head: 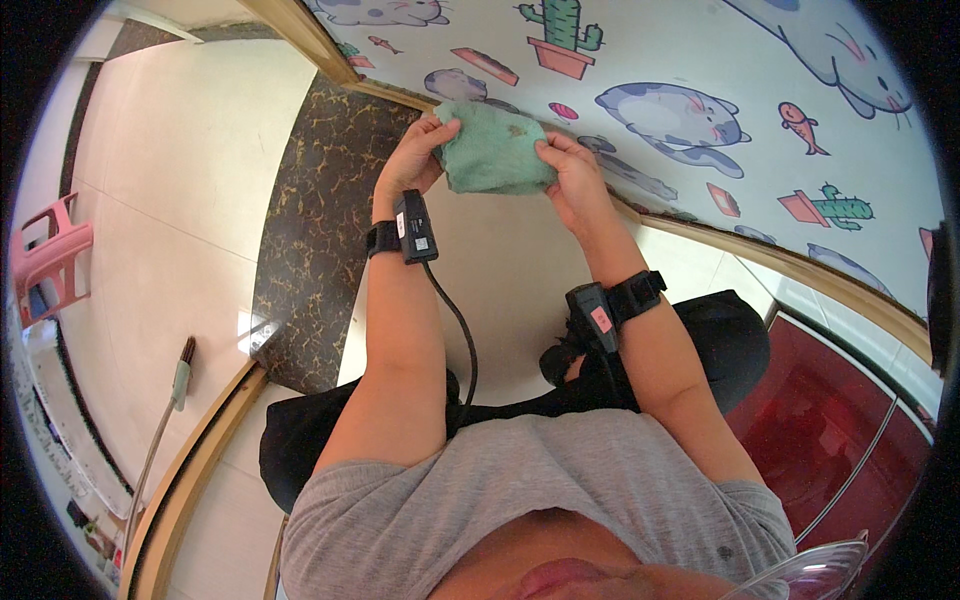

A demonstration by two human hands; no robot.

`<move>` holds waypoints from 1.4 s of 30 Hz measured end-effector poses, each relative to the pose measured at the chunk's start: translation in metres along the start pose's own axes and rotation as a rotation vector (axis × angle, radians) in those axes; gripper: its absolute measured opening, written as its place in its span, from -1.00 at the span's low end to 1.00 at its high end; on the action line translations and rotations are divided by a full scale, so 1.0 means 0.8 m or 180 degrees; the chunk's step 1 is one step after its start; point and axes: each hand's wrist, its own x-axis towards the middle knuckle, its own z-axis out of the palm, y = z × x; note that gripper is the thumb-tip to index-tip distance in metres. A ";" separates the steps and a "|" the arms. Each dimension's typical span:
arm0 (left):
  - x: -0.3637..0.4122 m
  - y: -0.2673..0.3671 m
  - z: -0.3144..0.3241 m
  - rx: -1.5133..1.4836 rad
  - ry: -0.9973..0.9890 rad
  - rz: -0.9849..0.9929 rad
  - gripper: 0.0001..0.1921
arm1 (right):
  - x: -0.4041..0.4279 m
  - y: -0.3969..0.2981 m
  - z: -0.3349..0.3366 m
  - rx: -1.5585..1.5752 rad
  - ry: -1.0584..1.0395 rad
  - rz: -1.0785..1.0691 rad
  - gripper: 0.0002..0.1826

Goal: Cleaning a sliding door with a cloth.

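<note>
A green cloth (495, 154), folded and with a dark stain near its upper right, is stretched between both hands. My left hand (415, 154) grips its left edge, thumb on top. On the right edge, my right hand (574, 169) pinches the cloth with the thumb over it. Beyond the cloth stands a door or panel (675, 67) covered in cat, cactus and fish pictures; whether the cloth touches it I cannot tell. Black devices are strapped to both wrists, a cable running from the left one.
A dark marbled threshold strip (315, 225) crosses the pale tiled floor at left. Farther left are a pink plastic stool (56, 251) and a long-handled tool (161, 427). Dark red cabinet fronts (817, 405) stand at the right, and a wooden frame (202, 465) at lower left.
</note>
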 end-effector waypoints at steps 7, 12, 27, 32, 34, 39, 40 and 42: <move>-0.005 -0.002 0.015 -0.0430 0.0438 -0.0124 -0.55 | 0.003 0.001 0.007 0.0202 -0.0139 0.0110 -0.82; -0.006 -0.003 0.000 -0.0508 0.0350 -0.0109 -0.52 | 0.003 0.004 0.013 0.0174 -0.0147 0.0061 -0.82; -0.015 0.003 -0.008 -0.0100 0.0240 -0.0379 -0.69 | 0.014 0.006 0.015 -0.0379 0.0079 -0.0062 -0.67; -0.012 0.017 -0.062 -0.0777 0.1568 0.1060 -0.75 | 0.009 0.009 0.009 -0.0881 0.0175 0.0262 -0.72; -0.008 0.020 -0.081 -0.0314 0.1920 0.1599 -0.80 | 0.004 0.012 0.010 -0.1001 0.0049 0.0232 -0.72; 0.041 0.006 -0.109 0.0303 0.2517 0.1926 -0.81 | -0.011 0.020 0.001 -0.1296 0.0010 0.0072 -0.72; 0.051 0.003 -0.121 0.0706 0.2547 0.2121 -0.81 | -0.015 0.022 0.003 -0.1301 -0.0013 0.0064 -0.72; 0.070 0.001 -0.132 0.1696 0.2614 0.2486 -0.75 | -0.021 0.023 -0.001 -0.1315 -0.0002 0.0063 -0.72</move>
